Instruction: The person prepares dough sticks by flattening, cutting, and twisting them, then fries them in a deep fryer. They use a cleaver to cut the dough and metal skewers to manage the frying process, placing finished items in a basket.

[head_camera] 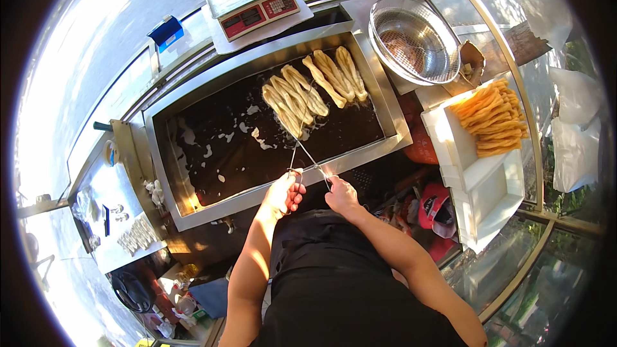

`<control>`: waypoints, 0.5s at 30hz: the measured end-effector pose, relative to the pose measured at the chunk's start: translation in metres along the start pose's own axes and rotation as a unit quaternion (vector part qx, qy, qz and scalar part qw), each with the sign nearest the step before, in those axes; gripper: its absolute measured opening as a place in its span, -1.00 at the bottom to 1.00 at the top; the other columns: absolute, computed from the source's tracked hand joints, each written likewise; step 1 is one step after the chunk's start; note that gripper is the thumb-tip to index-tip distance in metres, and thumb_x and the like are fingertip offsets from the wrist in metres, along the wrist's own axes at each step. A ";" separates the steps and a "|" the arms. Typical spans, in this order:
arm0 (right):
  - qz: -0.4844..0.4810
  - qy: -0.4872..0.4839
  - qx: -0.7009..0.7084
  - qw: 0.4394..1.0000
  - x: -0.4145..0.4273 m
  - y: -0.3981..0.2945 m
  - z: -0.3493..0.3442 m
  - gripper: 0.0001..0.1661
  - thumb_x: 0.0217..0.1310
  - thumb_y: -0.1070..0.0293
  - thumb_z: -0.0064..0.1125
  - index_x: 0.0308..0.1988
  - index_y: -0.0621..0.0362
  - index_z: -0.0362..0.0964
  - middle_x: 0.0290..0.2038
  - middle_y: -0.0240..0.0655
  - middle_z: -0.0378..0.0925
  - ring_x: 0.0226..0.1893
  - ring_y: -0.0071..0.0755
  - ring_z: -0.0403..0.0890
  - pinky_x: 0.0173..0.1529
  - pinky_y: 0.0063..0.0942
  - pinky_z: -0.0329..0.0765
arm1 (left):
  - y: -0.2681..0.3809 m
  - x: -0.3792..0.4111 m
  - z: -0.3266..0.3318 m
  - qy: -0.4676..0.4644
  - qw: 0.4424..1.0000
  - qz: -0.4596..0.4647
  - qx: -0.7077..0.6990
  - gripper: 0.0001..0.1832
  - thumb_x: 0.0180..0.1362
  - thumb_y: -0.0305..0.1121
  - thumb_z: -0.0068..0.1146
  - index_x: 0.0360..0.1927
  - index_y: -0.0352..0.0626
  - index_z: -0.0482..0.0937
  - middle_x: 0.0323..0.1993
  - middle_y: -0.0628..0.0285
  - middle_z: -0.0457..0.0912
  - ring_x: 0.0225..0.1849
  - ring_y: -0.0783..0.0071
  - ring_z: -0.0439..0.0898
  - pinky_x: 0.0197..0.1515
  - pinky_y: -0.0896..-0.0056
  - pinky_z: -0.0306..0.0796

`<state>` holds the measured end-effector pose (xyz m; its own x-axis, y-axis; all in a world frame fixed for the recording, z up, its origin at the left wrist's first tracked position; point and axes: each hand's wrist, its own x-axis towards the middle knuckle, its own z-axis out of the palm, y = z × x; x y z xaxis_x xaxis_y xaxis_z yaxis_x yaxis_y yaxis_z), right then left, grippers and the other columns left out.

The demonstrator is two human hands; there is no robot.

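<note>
My left hand [282, 194] grips one looped handle of long metal scissor tongs [309, 154]. The other handle is in my right hand [342, 195]. The tongs' thin rods cross over the front of a rectangular stainless-steel fryer [368, 153] filled with dark oil [231, 154]. Their tips reach a group of pale fried dough sticks [284, 111]; whether they pinch one is too fine to tell. Close by, at the right end, float more pale dough sticks [334, 77]. Small bubbles edge the dough, and light scraps [260, 140] drift in the oil.
Behind the fryer stands a digital scale [260, 5]. At right are a wire-mesh basket [409, 38] in a metal bowl and golden dough sticks [491, 118] on a white plastic bin [455, 154]. Raw dough strips [137, 233] lie on the left worktop. Glass panels [496, 246] enclose the stall.
</note>
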<state>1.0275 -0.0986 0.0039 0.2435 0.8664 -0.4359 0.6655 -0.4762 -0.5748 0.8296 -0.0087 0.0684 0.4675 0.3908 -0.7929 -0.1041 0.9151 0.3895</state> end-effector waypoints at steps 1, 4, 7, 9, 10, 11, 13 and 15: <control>-0.003 0.002 0.001 1.000 0.000 0.002 0.001 -0.48 -0.07 0.45 0.12 0.00 0.17 0.48 -0.34 -0.19 0.60 -0.24 -0.05 0.64 -0.11 -0.17 0.55 | 0.001 -0.003 0.003 0.040 0.995 0.021 0.091 -0.67 0.45 -0.10 -0.13 0.17 0.06 0.44 -0.41 0.29 0.51 -0.59 0.60 0.41 -0.66 0.59 0.27; -0.010 0.005 0.005 1.000 0.001 0.004 0.005 -0.49 -0.07 0.45 0.12 0.00 0.17 0.48 -0.35 -0.19 0.60 -0.24 -0.05 0.64 -0.11 -0.17 0.55 | -0.002 -0.006 0.005 0.129 0.948 0.076 0.279 -0.62 0.44 -0.22 -0.17 0.24 -0.10 0.41 -0.43 0.31 0.51 -0.61 0.64 0.41 -0.66 0.59 0.31; -0.006 0.009 0.001 1.000 0.002 0.004 0.004 -0.49 -0.07 0.46 0.13 0.00 0.17 0.49 -0.35 -0.20 0.60 -0.25 -0.06 0.64 -0.12 -0.18 0.55 | -0.004 -0.018 0.005 0.160 0.930 0.090 0.319 -0.59 0.42 -0.24 -0.16 0.29 -0.08 0.40 -0.42 0.31 0.52 -0.61 0.63 0.41 -0.66 0.57 0.31; 0.003 -0.005 0.005 1.000 0.002 -0.001 -0.002 -0.49 -0.06 0.46 0.10 0.01 0.19 0.47 -0.29 -0.12 0.60 -0.19 0.01 0.63 -0.07 -0.14 0.54 | -0.008 -0.026 -0.002 0.184 0.926 0.080 0.320 -0.56 0.40 -0.22 -0.14 0.32 0.03 0.39 -0.37 0.33 0.54 -0.56 0.60 0.45 -0.58 0.51 0.37; 0.010 -0.019 0.013 1.000 0.000 -0.008 -0.011 -0.48 -0.05 0.46 0.08 0.02 0.22 0.45 -0.22 -0.03 0.61 -0.14 0.08 0.62 -0.02 -0.10 0.53 | -0.009 -0.032 -0.002 0.198 0.927 0.079 0.308 -0.56 0.40 -0.22 -0.13 0.33 0.02 0.39 -0.38 0.33 0.53 -0.57 0.60 0.44 -0.58 0.50 0.37; 0.016 -0.034 0.020 0.999 0.000 -0.012 -0.017 -0.47 -0.04 0.46 0.05 0.03 0.24 0.44 -0.15 0.05 0.61 -0.08 0.15 0.61 0.04 -0.06 0.52 | -0.011 -0.037 -0.004 0.213 0.928 0.078 0.295 -0.56 0.40 -0.23 -0.13 0.33 0.01 0.39 -0.39 0.32 0.53 -0.57 0.61 0.44 -0.57 0.49 0.37; 0.018 -0.038 0.017 0.999 0.001 -0.013 -0.021 -0.47 -0.04 0.45 0.05 0.04 0.23 0.43 -0.14 0.05 0.61 -0.08 0.15 0.61 0.04 -0.06 0.52 | -0.018 -0.046 -0.015 0.234 0.927 0.090 0.278 -0.55 0.41 -0.24 -0.14 0.34 -0.02 0.38 -0.41 0.30 0.52 -0.59 0.61 0.41 -0.59 0.50 0.35; 0.013 -0.038 0.010 0.999 0.002 -0.010 -0.023 -0.46 -0.04 0.45 0.05 0.04 0.23 0.43 -0.13 0.04 0.61 -0.07 0.14 0.61 0.04 -0.06 0.52 | -0.025 -0.057 -0.023 0.253 0.922 0.103 0.274 -0.55 0.42 -0.24 -0.15 0.34 -0.03 0.37 -0.39 0.27 0.53 -0.59 0.60 0.40 -0.62 0.52 0.34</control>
<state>1.0379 -0.0885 0.0249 0.2055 0.8398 -0.5025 0.6451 -0.5024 -0.5757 0.7853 -0.0519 0.0928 0.0031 0.6742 -0.7385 0.3793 0.6825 0.6247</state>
